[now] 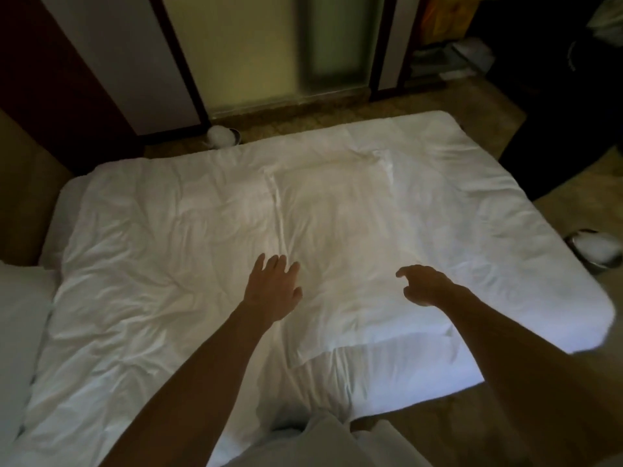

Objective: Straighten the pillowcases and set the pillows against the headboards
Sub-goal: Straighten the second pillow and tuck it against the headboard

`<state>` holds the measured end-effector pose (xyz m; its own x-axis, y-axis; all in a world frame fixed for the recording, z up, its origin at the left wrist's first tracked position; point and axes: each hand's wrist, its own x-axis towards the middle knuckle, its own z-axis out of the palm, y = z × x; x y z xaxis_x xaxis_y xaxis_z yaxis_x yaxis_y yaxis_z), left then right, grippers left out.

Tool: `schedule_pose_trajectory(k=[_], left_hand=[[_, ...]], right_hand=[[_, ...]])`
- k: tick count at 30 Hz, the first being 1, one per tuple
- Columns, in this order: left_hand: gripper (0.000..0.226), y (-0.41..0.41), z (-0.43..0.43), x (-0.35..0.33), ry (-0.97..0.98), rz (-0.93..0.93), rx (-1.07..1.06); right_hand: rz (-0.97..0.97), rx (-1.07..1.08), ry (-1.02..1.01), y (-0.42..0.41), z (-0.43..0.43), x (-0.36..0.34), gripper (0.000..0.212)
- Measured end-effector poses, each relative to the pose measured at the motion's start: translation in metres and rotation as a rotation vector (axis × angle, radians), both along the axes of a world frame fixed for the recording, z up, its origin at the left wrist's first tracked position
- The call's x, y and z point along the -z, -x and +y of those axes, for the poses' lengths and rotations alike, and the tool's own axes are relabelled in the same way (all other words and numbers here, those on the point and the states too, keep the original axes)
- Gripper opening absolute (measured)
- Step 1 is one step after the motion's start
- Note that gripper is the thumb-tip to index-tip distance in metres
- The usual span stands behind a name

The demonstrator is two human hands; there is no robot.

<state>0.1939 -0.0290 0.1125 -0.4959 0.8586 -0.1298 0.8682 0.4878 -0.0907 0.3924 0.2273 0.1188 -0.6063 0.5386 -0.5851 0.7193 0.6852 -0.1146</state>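
Observation:
A flat white pillow in its pillowcase point(340, 230) lies in the middle of the white bed point(151, 247), its near corner at the bed's front edge. My left hand point(274, 288) is spread, fingers straight, over the pillow's left edge; whether it touches the cloth is unclear. My right hand point(426, 284) hovers over the pillow's right part with fingers loosely bent and the forefinger pointing left, holding nothing. Another white pillow point(20, 325) sits at the far left beside the brown headboard point(23, 183).
A small bin with a white liner point(222, 136) stands on the floor beyond the bed, and another such bin point(596, 251) stands to the right. Dark door frames and a frosted glass panel point(333, 42) line the far wall. Tan floor surrounds the bed.

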Motion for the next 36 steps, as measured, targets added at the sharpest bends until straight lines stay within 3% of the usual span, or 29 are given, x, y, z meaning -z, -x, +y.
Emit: schedule_pose_trajectory(k=[7,18,28,36], left_hand=[[0.057,0.008,0.012,0.034,0.078,-0.094,0.087],[0.055,0.031,0.004,0.061,0.131,-0.132,0.000],[0.056,0.010,0.069,0.076,0.219,-0.157,-0.096],[0.058,-0.013,0.186,0.097,0.285,-0.203,-0.059]], right_hand=[[-0.067,0.114,0.013,-0.033,-0.012,0.023,0.056],[-0.040,0.054,-0.011,-0.006,0.010,0.019,0.051],[-0.069,0.003,0.034,0.012,0.101,0.061,0.042],[-0.036,0.061,0.151,0.020,0.210,0.113,0.041]])
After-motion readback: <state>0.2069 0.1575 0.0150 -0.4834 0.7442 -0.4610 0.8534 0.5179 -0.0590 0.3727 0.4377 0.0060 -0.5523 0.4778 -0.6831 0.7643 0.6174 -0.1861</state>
